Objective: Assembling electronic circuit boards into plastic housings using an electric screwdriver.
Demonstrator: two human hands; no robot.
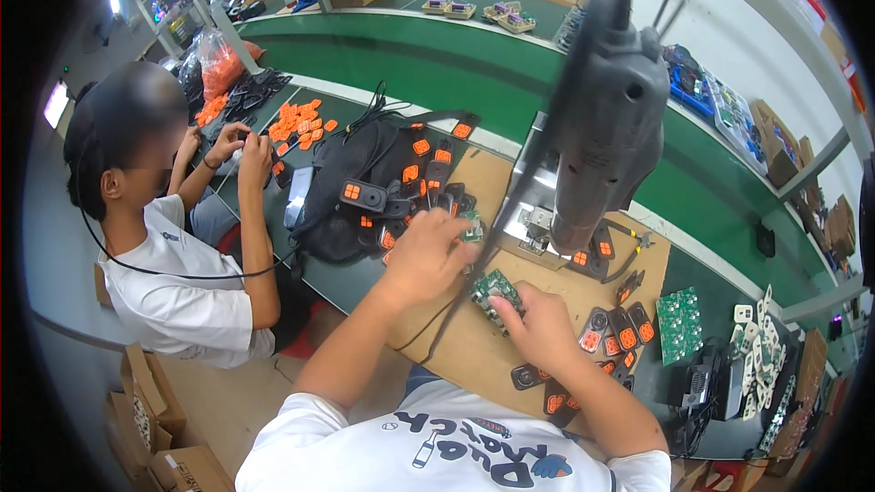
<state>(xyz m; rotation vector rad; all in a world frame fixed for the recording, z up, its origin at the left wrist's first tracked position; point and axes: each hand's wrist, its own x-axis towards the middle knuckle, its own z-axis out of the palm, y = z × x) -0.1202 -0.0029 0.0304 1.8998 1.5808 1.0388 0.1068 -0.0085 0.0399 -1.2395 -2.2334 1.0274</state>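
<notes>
My right hand [540, 317] grips a green circuit board [490, 297] with its thumb on top, above the brown board [456, 328] covering the bench. Just to the left, my left hand [430, 253] is closed with its fingertips on a smaller green circuit board piece [472, 226]; the far side of that grip is hidden. Black casings with orange button pads [627, 333] lie in a loose group by my right forearm. More such casings [440, 164] are heaped beyond my left hand. A grey power tool [609, 128] with a dark cable hangs upright in front of me.
A metal fixture [538, 223] stands under the tool, with pliers [633, 246] beside it. On the right lie a green circuit board panel [679, 323] and white strips [758, 346]. A co-worker [173, 228] sits left, handling parts near orange pads [303, 120] and a black bag [351, 187].
</notes>
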